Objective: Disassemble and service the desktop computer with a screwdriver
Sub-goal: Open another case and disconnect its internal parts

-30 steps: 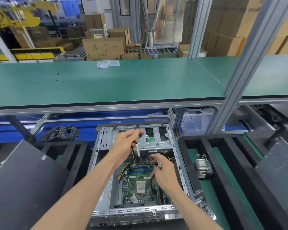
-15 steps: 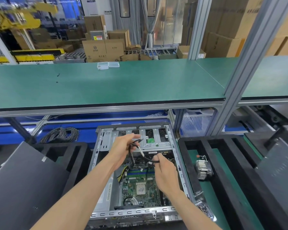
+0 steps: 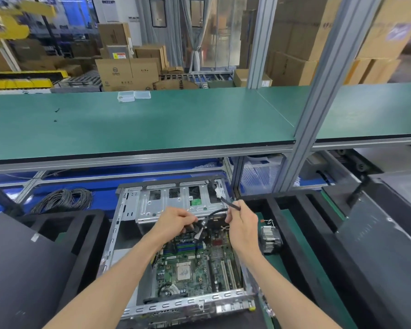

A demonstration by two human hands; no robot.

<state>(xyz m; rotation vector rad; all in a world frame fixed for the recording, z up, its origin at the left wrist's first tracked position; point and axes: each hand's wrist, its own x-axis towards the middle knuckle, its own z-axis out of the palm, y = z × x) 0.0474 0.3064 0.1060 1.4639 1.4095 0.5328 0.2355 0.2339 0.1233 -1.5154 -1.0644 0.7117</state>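
Note:
An open desktop computer case (image 3: 128, 210) lies flat in front of me, its green motherboard (image 3: 192, 264) exposed with the bare processor in the middle. My left hand (image 3: 175, 223) is closed on a bundle of black cables (image 3: 199, 225) just above the board, under the silver drive cage (image 3: 176, 203). My right hand (image 3: 243, 224) pinches the far end of a black cable (image 3: 228, 203) and holds it up toward the case's right wall. No screwdriver is visible.
A removed heatsink with fan (image 3: 269, 238) lies in the black foam tray (image 3: 301, 233) to the right. A dark side panel (image 3: 22, 269) leans at the left. A coil of grey wire (image 3: 64, 199) sits behind. A green workbench shelf (image 3: 140, 124) overhangs the far side.
My right hand has risen from the board and swung right, pulling a black cable taut toward the case wall. My left hand has dropped lower, still gripping the cable bundle.

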